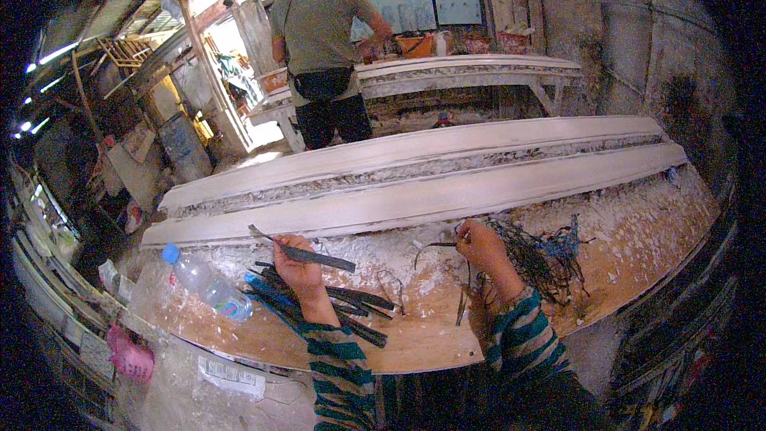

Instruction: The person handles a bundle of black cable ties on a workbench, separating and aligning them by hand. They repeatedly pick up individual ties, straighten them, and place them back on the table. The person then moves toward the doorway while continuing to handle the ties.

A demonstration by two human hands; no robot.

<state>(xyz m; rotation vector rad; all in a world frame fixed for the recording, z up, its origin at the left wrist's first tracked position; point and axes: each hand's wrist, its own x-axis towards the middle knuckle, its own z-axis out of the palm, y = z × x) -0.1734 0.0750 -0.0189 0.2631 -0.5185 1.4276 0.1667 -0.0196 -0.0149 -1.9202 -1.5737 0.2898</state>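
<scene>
Dark strips (363, 298), overlapping past counting, lie on one wooden counter (447, 343) beside one bottle (201, 279). Above them, fingers of the left hand (298, 267) grasp one flat strip (323, 258); those of the right hand (483, 249) pinch one thin strand (435, 244) beside one dark tangle (550, 254). Beyond run two white boards (415, 199); farthest, one person (323, 32) stands.

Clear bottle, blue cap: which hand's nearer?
Left. The left hand is to the right of the bottle, holding a flat dark strip; the right hand is much farther right, beside the tangled dark strands.
</scene>
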